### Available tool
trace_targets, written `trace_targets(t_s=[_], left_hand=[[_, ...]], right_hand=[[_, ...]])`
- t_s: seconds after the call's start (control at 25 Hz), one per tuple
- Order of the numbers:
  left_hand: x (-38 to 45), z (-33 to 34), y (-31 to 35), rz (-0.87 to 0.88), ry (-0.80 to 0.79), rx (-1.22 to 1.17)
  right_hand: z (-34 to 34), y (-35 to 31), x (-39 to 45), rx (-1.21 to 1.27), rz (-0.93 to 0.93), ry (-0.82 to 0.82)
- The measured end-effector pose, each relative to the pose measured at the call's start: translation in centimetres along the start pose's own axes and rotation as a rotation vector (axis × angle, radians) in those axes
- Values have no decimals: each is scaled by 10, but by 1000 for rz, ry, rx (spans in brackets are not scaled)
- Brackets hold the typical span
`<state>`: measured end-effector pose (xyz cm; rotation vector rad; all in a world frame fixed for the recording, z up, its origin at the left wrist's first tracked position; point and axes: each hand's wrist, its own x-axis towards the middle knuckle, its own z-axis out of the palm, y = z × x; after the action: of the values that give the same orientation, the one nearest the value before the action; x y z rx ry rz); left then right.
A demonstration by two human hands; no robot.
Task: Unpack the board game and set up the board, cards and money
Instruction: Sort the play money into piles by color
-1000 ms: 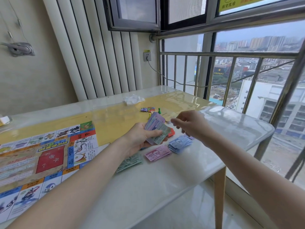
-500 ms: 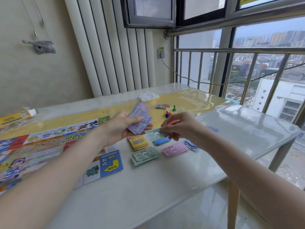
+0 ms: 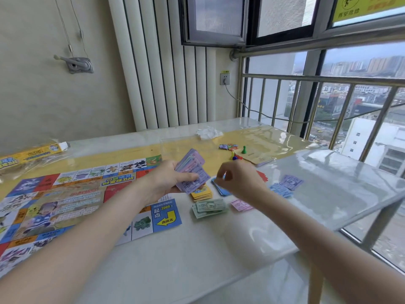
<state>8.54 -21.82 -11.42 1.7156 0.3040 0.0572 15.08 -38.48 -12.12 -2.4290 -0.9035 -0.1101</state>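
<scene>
The game board (image 3: 87, 198) lies unfolded on the left of the table. My left hand (image 3: 166, 181) grips a fanned stack of mostly purple play money (image 3: 192, 172) above the board's right edge. My right hand (image 3: 238, 181) hovers just right of it, fingers curled, thumb and forefinger close together over a pile of blue cards (image 3: 222, 191); nothing shows between them. On the table lie yellow cards (image 3: 201, 193), a green money pile (image 3: 209, 208), pink bills (image 3: 241, 205), light blue bills (image 3: 280, 189) and purple bills (image 3: 291, 182).
Coloured pawns (image 3: 235, 156), a green pawn (image 3: 244, 149) and beige cards (image 3: 258, 159) sit behind my hands. Crumpled plastic (image 3: 208, 132) lies farther back, the game's packaging (image 3: 26, 157) at far left. The glass-topped table (image 3: 328, 194) ends at a window railing on the right.
My right hand carried a green bill away from the stack and no longer holds it; it has risen back toward my left hand. The stack now shows purple bills on top.
</scene>
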Motion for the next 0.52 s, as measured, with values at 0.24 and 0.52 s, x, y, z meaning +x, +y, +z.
trace_targets(t_s=[0.24, 0.52], left_hand=[[1, 14, 7, 1, -50, -82], [3, 15, 11, -2, -103, -184]], right_hand=[[-15, 3, 2, 688, 148, -91], [-19, 10, 3, 765, 146, -27]])
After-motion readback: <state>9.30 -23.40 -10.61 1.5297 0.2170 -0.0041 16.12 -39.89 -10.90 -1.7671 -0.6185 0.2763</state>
